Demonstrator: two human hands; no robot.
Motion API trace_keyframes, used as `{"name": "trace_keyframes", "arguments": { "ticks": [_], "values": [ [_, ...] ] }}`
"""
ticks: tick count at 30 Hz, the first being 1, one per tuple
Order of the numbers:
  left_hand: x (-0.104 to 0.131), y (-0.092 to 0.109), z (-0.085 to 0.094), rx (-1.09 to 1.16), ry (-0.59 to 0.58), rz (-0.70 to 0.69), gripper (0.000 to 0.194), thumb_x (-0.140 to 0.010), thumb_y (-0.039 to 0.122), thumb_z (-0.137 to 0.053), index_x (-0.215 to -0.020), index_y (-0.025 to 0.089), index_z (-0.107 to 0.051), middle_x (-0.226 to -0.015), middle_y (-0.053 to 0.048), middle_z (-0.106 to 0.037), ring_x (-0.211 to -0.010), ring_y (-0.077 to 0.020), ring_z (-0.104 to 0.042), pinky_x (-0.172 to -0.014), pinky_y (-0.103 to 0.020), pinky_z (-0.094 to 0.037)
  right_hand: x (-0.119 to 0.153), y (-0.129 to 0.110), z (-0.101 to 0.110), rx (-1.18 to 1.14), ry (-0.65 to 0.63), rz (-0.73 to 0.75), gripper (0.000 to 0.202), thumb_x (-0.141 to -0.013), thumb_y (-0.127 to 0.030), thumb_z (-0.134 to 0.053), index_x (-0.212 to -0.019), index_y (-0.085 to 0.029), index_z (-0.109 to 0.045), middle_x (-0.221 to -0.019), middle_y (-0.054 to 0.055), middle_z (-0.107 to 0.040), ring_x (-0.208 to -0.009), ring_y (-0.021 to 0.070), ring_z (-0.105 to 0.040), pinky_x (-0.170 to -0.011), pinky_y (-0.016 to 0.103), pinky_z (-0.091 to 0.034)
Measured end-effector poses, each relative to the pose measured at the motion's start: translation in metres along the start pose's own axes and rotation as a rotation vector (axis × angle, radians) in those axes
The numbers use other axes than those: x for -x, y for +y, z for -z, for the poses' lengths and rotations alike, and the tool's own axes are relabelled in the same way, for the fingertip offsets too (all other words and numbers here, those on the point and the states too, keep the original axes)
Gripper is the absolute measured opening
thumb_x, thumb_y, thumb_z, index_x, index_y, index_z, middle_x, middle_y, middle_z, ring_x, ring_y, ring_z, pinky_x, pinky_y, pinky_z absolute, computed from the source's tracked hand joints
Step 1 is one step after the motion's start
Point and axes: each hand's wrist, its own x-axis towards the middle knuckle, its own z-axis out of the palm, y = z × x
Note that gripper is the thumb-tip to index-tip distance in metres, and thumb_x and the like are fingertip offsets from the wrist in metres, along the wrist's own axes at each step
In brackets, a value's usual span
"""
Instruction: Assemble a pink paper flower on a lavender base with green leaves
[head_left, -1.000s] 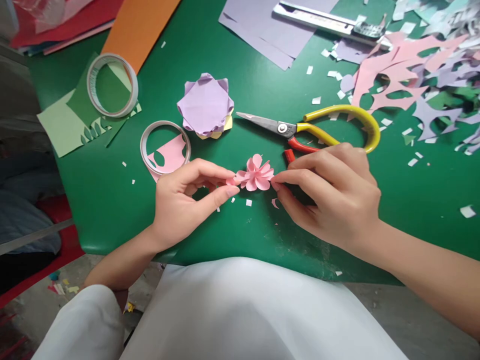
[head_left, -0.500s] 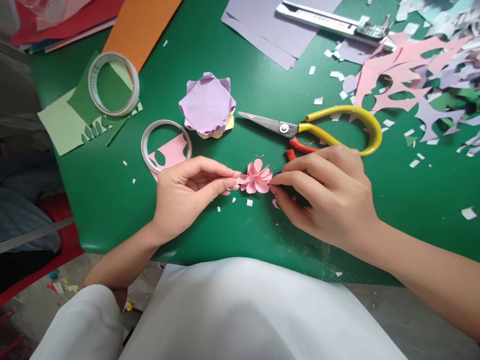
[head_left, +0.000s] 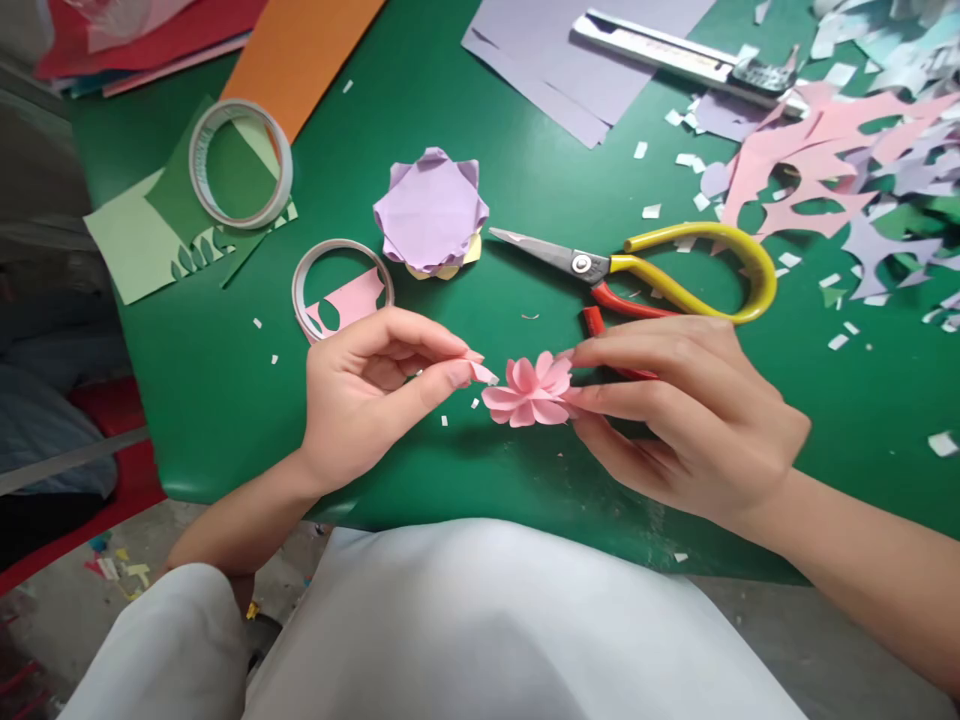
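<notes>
My right hand [head_left: 686,415] grips the right side of a pink paper flower [head_left: 529,392] between thumb and fingers, over the green table. Just left of the flower, my left hand [head_left: 375,395] pinches a small pink paper petal [head_left: 482,373] with a whitish tip. A narrow gap separates petal and flower. Beyond the hands sits a folded purple paper piece [head_left: 431,212] with yellow points under its lower edge. Scissors [head_left: 581,264] with yellow and red handles lie behind my right hand.
Two tape rolls [head_left: 196,165] [head_left: 298,300] lie at the left near green paper [head_left: 131,245]. An orange sheet [head_left: 300,60], purple sheets [head_left: 547,75] and a box cutter [head_left: 660,50] are at the back. Pink cut-out scraps [head_left: 810,165] cover the right; the table's edge [head_left: 360,515] is near me.
The flower has tilted and moved slightly right and down with my right hand. It is now apart from the petal in my left hand. The view has shifted slightly.
</notes>
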Motion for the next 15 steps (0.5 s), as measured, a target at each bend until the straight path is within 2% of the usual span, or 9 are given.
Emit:
{"name": "trace_keyframes", "arguments": {
  "ticks": [7,15],
  "values": [
    [0.0008,0.0025,-0.0005,-0.032,-0.014,-0.059,0.006,-0.084,0.020,-0.080,-0.085,0.023,-0.074,-0.080,0.002,-0.074,-0.076,-0.0126,-0.075,-0.069,-0.024,-0.064,0.0015,0.0034,-0.0021,-0.085,0.056,0.081,0.018,-0.083,-0.004,-0.070,-0.090,-0.016,-0.060,-0.093,0.012,-0.073,-0.082,0.0230,-0.069,-0.066,0.038,-0.053],
    [0.0016,0.0054,-0.0021,0.024,-0.070,0.032,0.013,-0.080,0.010,-0.078,-0.082,0.023,-0.075,-0.078,0.003,-0.075,-0.073,-0.0126,-0.073,-0.069,-0.024,-0.063,0.0020,0.0047,-0.0009,-0.101,0.045,0.099,0.017,-0.083,-0.006,-0.071,-0.087,-0.018,-0.061,-0.094,0.011,-0.074,-0.082,0.0223,-0.071,-0.063,0.038,-0.056]
  ]
}}
